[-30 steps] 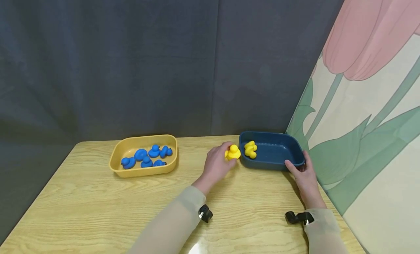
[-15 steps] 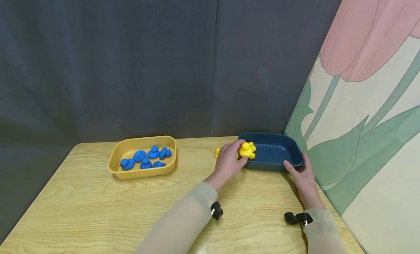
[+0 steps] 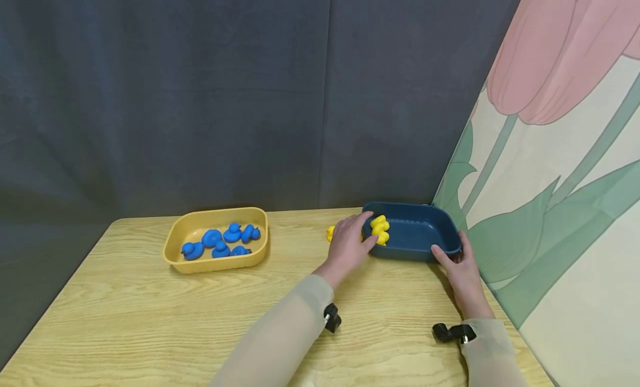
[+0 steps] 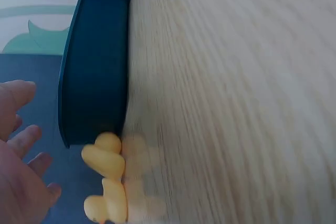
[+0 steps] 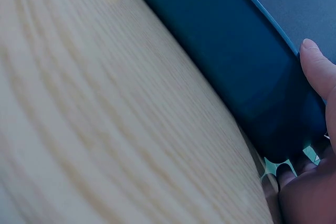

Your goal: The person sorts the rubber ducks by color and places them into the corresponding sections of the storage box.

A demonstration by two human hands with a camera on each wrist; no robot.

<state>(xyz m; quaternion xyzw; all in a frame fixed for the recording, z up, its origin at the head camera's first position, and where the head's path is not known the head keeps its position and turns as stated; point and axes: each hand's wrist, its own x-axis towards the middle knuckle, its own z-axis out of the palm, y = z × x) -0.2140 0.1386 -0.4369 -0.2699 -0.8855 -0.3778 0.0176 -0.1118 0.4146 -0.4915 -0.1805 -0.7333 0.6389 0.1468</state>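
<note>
A dark blue tray [image 3: 425,252] sits at the table's back right, with yellow ducks [image 3: 380,230] piled in its left end. My left hand [image 3: 350,245] hovers at the tray's left rim beside those ducks, fingers relaxed and holding nothing, as the left wrist view [image 4: 21,150] also shows. More yellow ducks [image 4: 105,157] lie on the table just outside the tray's left end; only one [image 3: 330,232] peeks out behind my hand in the head view. My right hand [image 3: 462,267] grips the tray's front right corner [image 5: 236,61], thumb [image 5: 317,72] on the rim.
A yellow tray [image 3: 220,262] with several blue ducks [image 3: 220,242] stands at the back left of the wooden table [image 3: 150,320]. A tulip-painted panel [image 3: 550,181] walls off the right side. A dark curtain [image 3: 200,98] hangs behind.
My left hand carried a yellow duck from the table over the tray's left rim and let it go among the ducks inside. The right hand kept its grip on the tray.
</note>
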